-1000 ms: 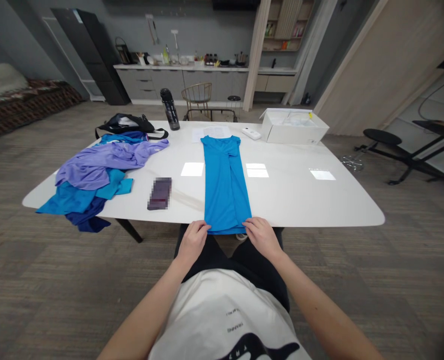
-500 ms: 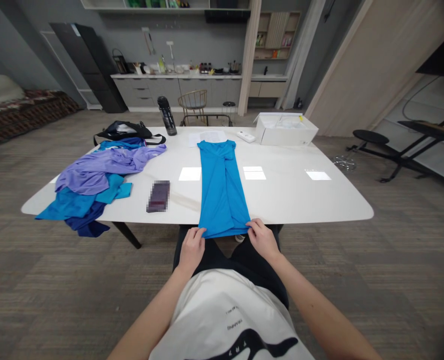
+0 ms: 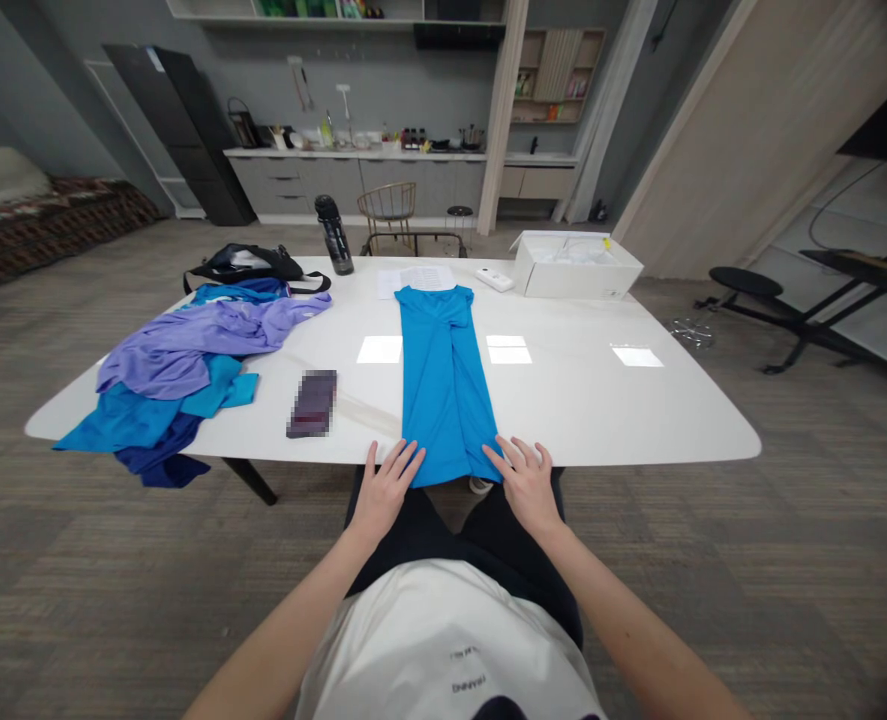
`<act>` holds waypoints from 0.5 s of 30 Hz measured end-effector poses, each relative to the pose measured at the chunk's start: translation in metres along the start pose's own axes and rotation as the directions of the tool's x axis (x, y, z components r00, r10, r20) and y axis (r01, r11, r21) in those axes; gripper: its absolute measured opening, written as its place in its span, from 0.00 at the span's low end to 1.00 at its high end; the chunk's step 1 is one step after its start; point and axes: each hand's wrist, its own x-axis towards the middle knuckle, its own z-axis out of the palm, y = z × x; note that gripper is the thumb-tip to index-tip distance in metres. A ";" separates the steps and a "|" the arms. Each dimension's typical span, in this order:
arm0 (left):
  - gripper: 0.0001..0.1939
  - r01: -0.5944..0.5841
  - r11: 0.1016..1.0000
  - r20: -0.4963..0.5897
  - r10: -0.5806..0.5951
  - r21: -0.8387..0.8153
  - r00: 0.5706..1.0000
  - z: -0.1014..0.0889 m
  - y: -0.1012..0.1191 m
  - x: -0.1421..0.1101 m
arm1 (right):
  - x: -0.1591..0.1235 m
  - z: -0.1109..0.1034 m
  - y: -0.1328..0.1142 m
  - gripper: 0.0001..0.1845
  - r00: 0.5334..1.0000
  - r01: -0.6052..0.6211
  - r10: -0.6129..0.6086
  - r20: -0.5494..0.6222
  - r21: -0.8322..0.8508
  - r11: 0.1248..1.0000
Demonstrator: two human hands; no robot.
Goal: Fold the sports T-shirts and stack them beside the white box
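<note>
A long bright blue dress [image 3: 441,390] lies flat and lengthwise on the white table [image 3: 585,410], its neckline at the far end and its hem at the near edge. My left hand [image 3: 387,490] rests open by the hem's left corner, fingers spread. On the other side, my right hand [image 3: 524,485] is open too, with its fingertips at the dress's right edge. Neither hand holds the cloth. To the left lies a heap of lavender and blue garments [image 3: 188,350], with a pixelated dark phone [image 3: 312,403] between it and the dress.
At the table's far end stand a black water bottle [image 3: 334,235], a black bag [image 3: 244,264], a paper sheet [image 3: 417,281], a white remote [image 3: 494,279] and an open white box [image 3: 574,268]. A gold wire chair [image 3: 387,215] stands beyond the table.
Both hands have let go of the hem and opened, fingers spreading apart. The hem now lies flat on the table. The view has tilted slightly.
</note>
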 end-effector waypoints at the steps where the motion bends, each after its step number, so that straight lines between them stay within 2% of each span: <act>1: 0.33 -0.016 1.000 -0.003 0.016 -0.001 1.000 0.002 -0.003 0.002 | 0.001 0.002 0.003 0.31 1.000 0.018 -0.018 -0.011 0.006 1.000; 5: 0.32 -0.081 0.997 -0.003 0.081 -0.003 0.997 0.002 -0.012 0.008 | 0.003 0.010 0.013 0.34 0.993 0.120 -0.119 -0.020 0.052 0.991; 8: 0.31 -0.084 0.996 -0.007 0.084 0.012 0.996 -0.003 -0.017 0.012 | 0.004 0.011 0.016 0.37 0.985 0.174 -0.174 -0.006 0.089 0.981; 11: 0.28 -0.091 0.996 -0.072 0.091 0.009 0.993 -0.005 -0.022 0.016 | 0.006 0.010 0.018 0.36 0.978 0.210 -0.210 -0.010 0.135 0.968; 15: 0.26 -0.246 0.966 -0.179 0.230 -0.074 0.957 -0.008 -0.028 0.021 | 0.009 0.006 0.021 0.37 0.959 0.280 -0.282 -0.019 0.200 0.939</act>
